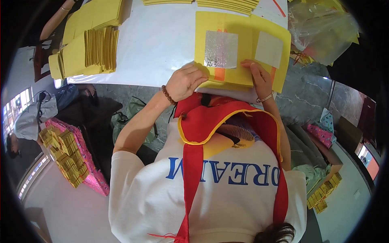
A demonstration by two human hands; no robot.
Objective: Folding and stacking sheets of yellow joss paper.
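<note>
On the white table in front of me lies a stack of yellow paper sheets (244, 52), its top sheet bearing a silver foil square and an orange stripe. My left hand (187, 81) is closed, with thumb and fingers pinched at the near left corner of that sheet. At its near right edge my right hand (259, 77) holds the paper between bent fingers and thumb. A second yellow sheet with a pale foil square (268, 49) shows to the right, partly under the first. The fingertips of my left hand are partly hidden.
Folded yellow paper bundles (99, 48) stand at the table's left, with more yellow stacks (229, 5) along the far edge. A clear plastic bag (320, 30) lies at the right. On the left, a pink-lined box (89, 172) holds yellow bundles. Another person's arm (54, 22) shows at the far left.
</note>
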